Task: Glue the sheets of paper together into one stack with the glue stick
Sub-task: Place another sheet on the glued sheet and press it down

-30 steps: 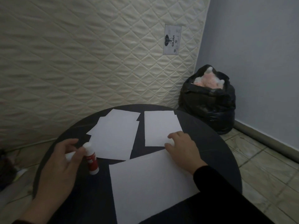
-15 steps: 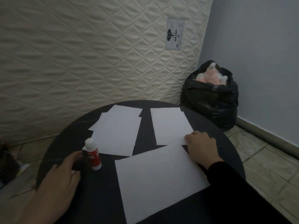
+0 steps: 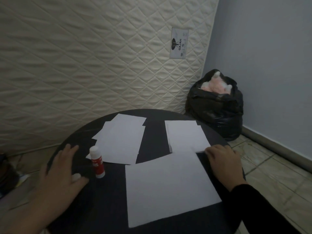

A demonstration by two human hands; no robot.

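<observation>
A glue stick [image 3: 97, 163] with a white cap and red label stands upright on the round black table [image 3: 108, 200]. My left hand [image 3: 59, 174] lies flat just left of it with fingers spread, not touching it; a small white spot shows at the thumb tip. A large white sheet [image 3: 168, 186] lies in front of me. My right hand [image 3: 224, 164] rests at its far right corner, fingertips at the paper's edge. A loose pile of white sheets [image 3: 121, 141] lies at the back left. Two overlapping sheets [image 3: 185, 135] lie at the back right.
A quilted cream mattress [image 3: 84, 65] leans upright behind the table. A full black rubbish bag [image 3: 216, 112] stands on the tiled floor [image 3: 270, 174] at the right, against the blue-grey wall. Dark clutter lies on the floor at the far left.
My left hand let go of the glue stick, which now stands alone, and settled flat on the table. My right hand slid right off the large sheet to its corner.
</observation>
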